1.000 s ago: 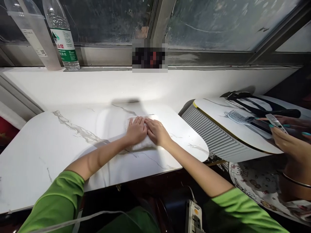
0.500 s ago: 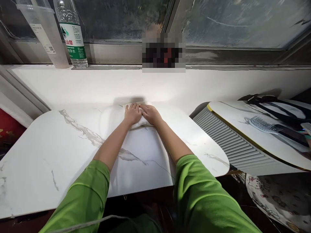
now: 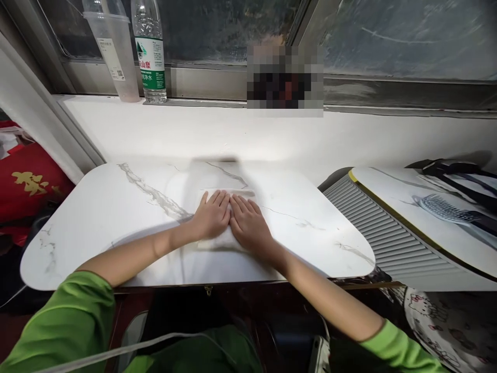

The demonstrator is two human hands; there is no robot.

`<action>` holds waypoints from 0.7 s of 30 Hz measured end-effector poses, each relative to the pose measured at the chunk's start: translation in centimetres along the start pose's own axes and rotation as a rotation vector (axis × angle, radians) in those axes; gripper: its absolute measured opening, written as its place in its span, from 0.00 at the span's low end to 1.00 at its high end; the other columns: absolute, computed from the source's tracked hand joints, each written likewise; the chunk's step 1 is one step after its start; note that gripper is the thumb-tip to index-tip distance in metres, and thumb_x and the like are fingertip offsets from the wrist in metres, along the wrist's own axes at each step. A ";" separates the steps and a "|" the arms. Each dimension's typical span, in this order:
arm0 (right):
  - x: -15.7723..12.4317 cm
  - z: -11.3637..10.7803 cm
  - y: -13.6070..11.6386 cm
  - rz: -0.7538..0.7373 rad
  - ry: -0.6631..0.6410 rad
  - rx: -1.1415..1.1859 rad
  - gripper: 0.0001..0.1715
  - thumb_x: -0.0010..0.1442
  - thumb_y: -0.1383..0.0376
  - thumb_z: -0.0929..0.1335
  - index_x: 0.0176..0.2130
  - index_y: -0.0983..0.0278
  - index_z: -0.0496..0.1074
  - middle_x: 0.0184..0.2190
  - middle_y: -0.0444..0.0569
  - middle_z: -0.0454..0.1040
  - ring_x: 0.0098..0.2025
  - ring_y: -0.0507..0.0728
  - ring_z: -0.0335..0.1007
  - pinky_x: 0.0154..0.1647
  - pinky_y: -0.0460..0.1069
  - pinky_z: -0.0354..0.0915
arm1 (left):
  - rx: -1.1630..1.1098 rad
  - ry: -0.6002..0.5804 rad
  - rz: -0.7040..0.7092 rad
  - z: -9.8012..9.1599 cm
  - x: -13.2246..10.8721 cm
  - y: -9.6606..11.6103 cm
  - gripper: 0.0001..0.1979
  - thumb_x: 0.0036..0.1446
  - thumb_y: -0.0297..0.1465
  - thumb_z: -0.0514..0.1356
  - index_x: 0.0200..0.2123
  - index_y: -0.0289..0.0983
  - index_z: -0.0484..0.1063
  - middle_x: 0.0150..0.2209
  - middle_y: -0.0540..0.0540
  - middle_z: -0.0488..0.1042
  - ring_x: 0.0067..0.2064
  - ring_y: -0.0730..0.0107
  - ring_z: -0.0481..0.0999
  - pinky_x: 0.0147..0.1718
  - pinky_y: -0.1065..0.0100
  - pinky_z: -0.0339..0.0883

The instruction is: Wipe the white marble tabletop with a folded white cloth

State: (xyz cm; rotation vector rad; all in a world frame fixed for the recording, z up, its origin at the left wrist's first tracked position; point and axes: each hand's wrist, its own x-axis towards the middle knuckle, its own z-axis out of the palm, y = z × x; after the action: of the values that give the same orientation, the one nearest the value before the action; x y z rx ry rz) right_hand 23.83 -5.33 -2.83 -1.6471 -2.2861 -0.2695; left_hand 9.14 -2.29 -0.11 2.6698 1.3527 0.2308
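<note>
Head view: veined white table (image 3: 93, 223), bearing a white cloth (image 3: 222, 241) under left hand (image 3: 212, 215) and right hand (image 3: 249, 225), which lie flat, unclenched; windowsill (image 3: 205, 103) holds plastic cup (image 3: 125, 77), water bottle (image 3: 151, 62); ribbed cabinet (image 3: 388, 235) at right carries hairbrush (image 3: 446, 209).

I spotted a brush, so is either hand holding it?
No, the left hand and right hand are on the cloth, not the brush.

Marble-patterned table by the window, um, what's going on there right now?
A person's left hand and right hand lie flat, side by side, on a white cloth on the marble-patterned table. Beyond it, a water bottle and a tall plastic cup stand on the window ledge. To the right, a hairbrush lies on a second white tabletop.
</note>
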 end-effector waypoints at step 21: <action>11.5 2.9 -1.9 -0.023 -0.089 0.197 0.30 0.64 0.69 0.56 0.61 0.77 0.65 0.64 0.63 0.66 0.67 0.64 0.58 0.68 0.58 0.50 | 0.018 0.093 -0.153 -1.3 4.1 -9.0 0.25 0.69 0.30 0.43 0.67 0.32 0.58 0.69 0.39 0.58 0.71 0.59 0.54 0.69 0.50 0.44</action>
State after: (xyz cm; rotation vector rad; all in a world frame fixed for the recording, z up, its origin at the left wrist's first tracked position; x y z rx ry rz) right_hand 18.26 5.24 -1.41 -1.5626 -2.3131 0.0247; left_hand 4.20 6.38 -0.25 2.5833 1.5847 0.3299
